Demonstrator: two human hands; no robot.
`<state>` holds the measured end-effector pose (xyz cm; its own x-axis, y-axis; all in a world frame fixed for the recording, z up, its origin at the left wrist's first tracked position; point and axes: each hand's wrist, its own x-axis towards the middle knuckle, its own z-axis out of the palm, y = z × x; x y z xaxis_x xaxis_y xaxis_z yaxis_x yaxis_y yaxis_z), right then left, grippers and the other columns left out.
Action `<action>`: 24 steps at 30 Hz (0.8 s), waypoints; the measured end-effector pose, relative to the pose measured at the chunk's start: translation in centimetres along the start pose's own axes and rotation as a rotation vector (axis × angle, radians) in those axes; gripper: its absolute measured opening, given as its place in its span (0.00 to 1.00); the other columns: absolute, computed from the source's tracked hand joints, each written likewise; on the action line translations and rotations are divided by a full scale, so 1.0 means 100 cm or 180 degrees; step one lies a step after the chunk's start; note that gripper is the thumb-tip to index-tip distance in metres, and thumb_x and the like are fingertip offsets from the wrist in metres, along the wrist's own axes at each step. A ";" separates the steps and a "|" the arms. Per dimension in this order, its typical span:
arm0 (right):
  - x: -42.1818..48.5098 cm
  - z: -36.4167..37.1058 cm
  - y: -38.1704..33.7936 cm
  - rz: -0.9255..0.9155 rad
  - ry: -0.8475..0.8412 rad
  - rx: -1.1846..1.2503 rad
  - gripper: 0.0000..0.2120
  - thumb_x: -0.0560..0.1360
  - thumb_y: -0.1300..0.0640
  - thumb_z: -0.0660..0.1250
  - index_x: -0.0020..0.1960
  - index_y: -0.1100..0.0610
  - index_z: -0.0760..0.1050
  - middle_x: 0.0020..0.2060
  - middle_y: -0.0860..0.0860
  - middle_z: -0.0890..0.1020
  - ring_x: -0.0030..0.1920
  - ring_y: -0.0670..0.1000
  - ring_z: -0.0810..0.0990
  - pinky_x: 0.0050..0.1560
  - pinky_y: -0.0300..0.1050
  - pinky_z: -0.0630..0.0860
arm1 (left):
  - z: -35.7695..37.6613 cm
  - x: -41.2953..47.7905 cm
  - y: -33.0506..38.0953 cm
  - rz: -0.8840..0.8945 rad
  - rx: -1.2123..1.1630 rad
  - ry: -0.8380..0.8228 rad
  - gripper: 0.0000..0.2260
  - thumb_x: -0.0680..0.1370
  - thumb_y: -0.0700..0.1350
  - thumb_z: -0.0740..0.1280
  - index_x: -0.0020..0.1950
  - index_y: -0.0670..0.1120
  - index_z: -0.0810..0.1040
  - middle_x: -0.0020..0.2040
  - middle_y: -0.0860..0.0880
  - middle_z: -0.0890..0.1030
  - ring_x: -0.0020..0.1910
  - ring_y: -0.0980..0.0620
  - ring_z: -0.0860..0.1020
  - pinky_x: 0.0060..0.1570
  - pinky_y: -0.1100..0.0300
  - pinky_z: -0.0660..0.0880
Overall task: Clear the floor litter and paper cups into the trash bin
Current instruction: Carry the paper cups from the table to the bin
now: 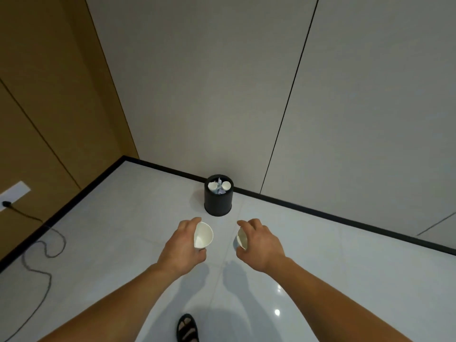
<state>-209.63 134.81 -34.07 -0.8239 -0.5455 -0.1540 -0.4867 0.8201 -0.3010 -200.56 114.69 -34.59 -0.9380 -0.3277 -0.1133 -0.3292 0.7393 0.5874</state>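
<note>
- The bin [218,198] stands on the floor [345,267] against the back wall's baseboard, near the corner; two cups and crumpled paper already sit inside it.
- Your left hand [181,245] grips a cup [203,235] around its side, mouth tipped toward the middle, so it looks ready to drop in.
- Your right hand [259,243] wraps the second cup [241,239] the same way, mouth facing left.
- Both cups hang above the floor just short of the bin, apart from each other, one to each side of it.
- No other litter shows on the visible floor, so these look like the last pieces.
- A cable [37,255] trails along the floor's left edge from a wall socket [6,204], well clear of your path; your sandal [187,328] is at the near edge.
</note>
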 end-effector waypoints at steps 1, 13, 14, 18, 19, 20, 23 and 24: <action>0.021 -0.003 0.002 0.0049 -0.0015 0.0011 0.34 0.73 0.43 0.67 0.75 0.46 0.57 0.68 0.49 0.66 0.63 0.55 0.71 0.56 0.48 0.76 | -0.004 0.024 -0.002 0.0029 0.0009 -0.0027 0.37 0.71 0.49 0.74 0.74 0.53 0.58 0.69 0.51 0.64 0.63 0.49 0.71 0.60 0.56 0.73; 0.255 -0.033 0.040 0.0411 0.0097 0.0354 0.35 0.71 0.44 0.70 0.73 0.46 0.59 0.66 0.49 0.68 0.61 0.54 0.72 0.53 0.45 0.76 | -0.027 0.300 -0.005 0.0398 0.0131 -0.0289 0.39 0.68 0.52 0.74 0.73 0.57 0.54 0.67 0.52 0.63 0.59 0.49 0.72 0.52 0.57 0.76; 0.279 -0.032 0.047 0.0415 0.0113 0.0386 0.35 0.71 0.44 0.70 0.73 0.46 0.59 0.67 0.49 0.68 0.61 0.54 0.72 0.53 0.46 0.77 | -0.023 0.324 -0.007 0.0420 0.0126 -0.0302 0.40 0.69 0.52 0.73 0.74 0.59 0.53 0.67 0.52 0.63 0.58 0.49 0.72 0.52 0.57 0.76; 0.366 -0.030 0.073 0.0377 0.0016 0.0517 0.36 0.71 0.44 0.69 0.74 0.46 0.58 0.67 0.49 0.67 0.61 0.54 0.72 0.54 0.46 0.76 | -0.009 0.402 -0.008 0.0321 0.0133 -0.0408 0.39 0.69 0.51 0.73 0.74 0.59 0.55 0.65 0.52 0.64 0.58 0.49 0.73 0.51 0.59 0.75; 0.393 -0.028 0.081 0.0382 -0.0030 0.0541 0.35 0.71 0.44 0.69 0.74 0.46 0.58 0.67 0.49 0.67 0.61 0.54 0.72 0.54 0.46 0.76 | -0.005 0.428 -0.010 0.0256 0.0126 -0.0447 0.38 0.69 0.51 0.73 0.74 0.58 0.56 0.65 0.52 0.64 0.58 0.49 0.73 0.51 0.60 0.75; 0.407 -0.029 0.084 0.0371 -0.0058 0.0547 0.35 0.72 0.44 0.69 0.74 0.46 0.58 0.67 0.49 0.67 0.61 0.53 0.72 0.54 0.45 0.76 | -0.004 0.440 -0.010 0.0226 0.0102 -0.0458 0.37 0.69 0.50 0.72 0.74 0.58 0.58 0.65 0.52 0.65 0.58 0.49 0.73 0.51 0.59 0.75; 0.454 -0.029 0.098 0.0434 -0.0126 0.0574 0.35 0.73 0.43 0.68 0.75 0.46 0.58 0.68 0.49 0.67 0.62 0.53 0.71 0.56 0.46 0.75 | 0.003 0.487 -0.016 0.0174 0.0032 -0.0385 0.35 0.69 0.48 0.73 0.72 0.55 0.61 0.65 0.51 0.66 0.59 0.49 0.73 0.52 0.58 0.74; 0.470 -0.026 0.103 0.0480 -0.0136 0.0589 0.35 0.73 0.43 0.69 0.75 0.47 0.58 0.68 0.49 0.66 0.63 0.53 0.71 0.57 0.46 0.75 | 0.008 0.505 -0.020 0.0149 -0.0002 -0.0355 0.35 0.68 0.48 0.74 0.72 0.54 0.62 0.65 0.50 0.66 0.59 0.48 0.72 0.52 0.57 0.74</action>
<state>-254.15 118.07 -41.99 -0.8683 -0.4291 -0.2487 -0.2943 0.8494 -0.4382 -247.31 97.11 -42.11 -0.9586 -0.2254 -0.1742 -0.2849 0.7519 0.5945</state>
